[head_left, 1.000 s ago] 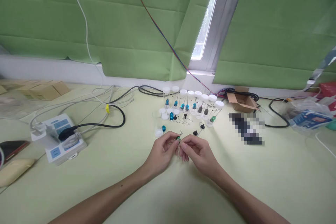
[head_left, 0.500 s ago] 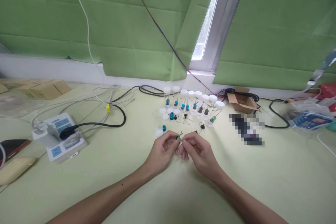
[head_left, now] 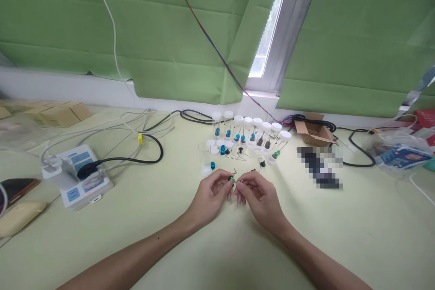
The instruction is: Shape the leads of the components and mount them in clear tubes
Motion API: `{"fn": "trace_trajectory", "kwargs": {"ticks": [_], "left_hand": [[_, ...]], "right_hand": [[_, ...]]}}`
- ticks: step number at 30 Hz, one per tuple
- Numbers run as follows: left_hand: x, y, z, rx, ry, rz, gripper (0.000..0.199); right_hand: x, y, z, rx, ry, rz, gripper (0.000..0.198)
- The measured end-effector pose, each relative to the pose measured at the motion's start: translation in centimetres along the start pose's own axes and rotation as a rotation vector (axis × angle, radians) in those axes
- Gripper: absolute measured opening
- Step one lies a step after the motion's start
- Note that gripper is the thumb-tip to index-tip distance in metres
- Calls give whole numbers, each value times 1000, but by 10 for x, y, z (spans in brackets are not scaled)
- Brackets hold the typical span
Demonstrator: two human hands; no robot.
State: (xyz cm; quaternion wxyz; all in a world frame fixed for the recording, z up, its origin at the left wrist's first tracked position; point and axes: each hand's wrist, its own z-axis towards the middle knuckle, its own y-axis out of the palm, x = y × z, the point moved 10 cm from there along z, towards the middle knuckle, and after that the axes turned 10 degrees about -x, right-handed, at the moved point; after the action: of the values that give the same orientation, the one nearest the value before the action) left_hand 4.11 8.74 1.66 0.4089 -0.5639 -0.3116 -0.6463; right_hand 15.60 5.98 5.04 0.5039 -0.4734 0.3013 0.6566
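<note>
Head view, from left to right: a white power strip (head_left: 88, 195) lies at far left, with a black plug (head_left: 87, 170) seated in it. Near centre, a round white cap (head_left: 205, 171) rests on the pale green table (head_left: 163, 253), just nearer than a blue metallic fitting (head_left: 212, 165). Left hand (head_left: 212, 192): thumb and forefinger pinch a green metallic fitting (head_left: 231, 179), which is located between the two hands; a short bent metal rod (head_left: 234, 171) shows just beyond it. White-capped clear vials (head_left: 244, 137) stand in a row on the far side. Right hand (head_left: 256, 190): fingers curled, thumb brought toward the forefinger beside the green fitting; whether they grasp a fine piece cannot be told. Farther right stands an open cardboard box (head_left: 316, 138).

Recommended practice, by judgement: hold the green fitting steady with the left pinch and make fine adjustments with the right fingertips only. Work low over the table; a part this small would likely roll if dropped. Apply light, even pressure.
</note>
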Motion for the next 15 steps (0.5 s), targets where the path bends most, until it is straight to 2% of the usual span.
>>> {"fn": "trace_trajectory", "kwargs": {"ticks": [8, 15], "left_hand": [[0, -3, -1, 28, -11, 25, 17], [3, -9, -4, 103, -13, 76, 18]], "right_hand": [[-11, -10, -1, 106, -53, -189, 13], [-10, -12, -1, 115, -18, -259, 20]]}}
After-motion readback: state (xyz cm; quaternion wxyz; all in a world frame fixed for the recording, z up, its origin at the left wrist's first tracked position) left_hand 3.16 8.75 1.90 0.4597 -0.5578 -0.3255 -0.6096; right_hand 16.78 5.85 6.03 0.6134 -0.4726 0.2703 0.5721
